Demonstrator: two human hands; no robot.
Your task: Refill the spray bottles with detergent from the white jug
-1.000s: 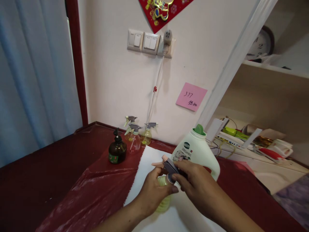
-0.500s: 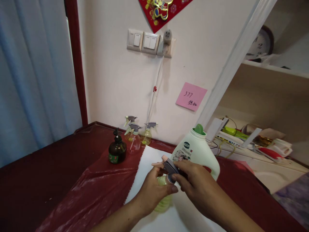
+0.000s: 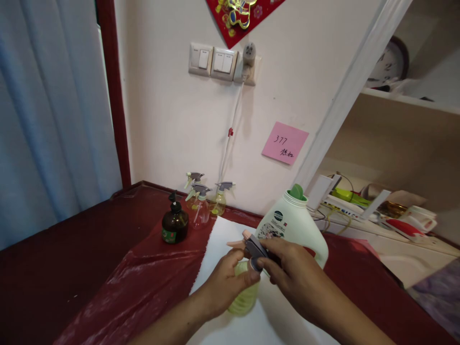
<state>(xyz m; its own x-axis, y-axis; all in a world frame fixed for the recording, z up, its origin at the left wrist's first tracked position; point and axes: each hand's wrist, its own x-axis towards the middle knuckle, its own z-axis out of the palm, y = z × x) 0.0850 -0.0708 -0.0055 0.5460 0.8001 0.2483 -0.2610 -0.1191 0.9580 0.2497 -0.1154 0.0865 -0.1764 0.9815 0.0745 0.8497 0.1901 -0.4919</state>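
A yellow-green, ribbed spray bottle (image 3: 244, 299) stands over the white sheet (image 3: 221, 239), its grey trigger sprayer head (image 3: 256, 247) with a pinkish trigger and nozzle tilted at the neck. My left hand (image 3: 221, 285) is closed around the bottle's upper part, the thumb by the collar. From the right, my right hand (image 3: 293, 268) grips the sprayer head between thumb and fingers. How far the head sits on the neck is hidden by my fingers. Just behind my right hand is a pale green detergent jug (image 3: 302, 225) with its mouth uncovered.
Several smaller spray bottles (image 3: 200, 213) stand by the wall, next to a dark pump bottle (image 3: 175, 225). Red plastic sheeting (image 3: 161, 273) covers part of the table. A shelf (image 3: 413, 239) with clutter is at the right, and a white cable (image 3: 233, 110) hangs down the wall.
Both hands keep their hold at the bottle's neck. My left thumb and fingers have shifted slightly around the collar, and the sprayer head has turned a little.
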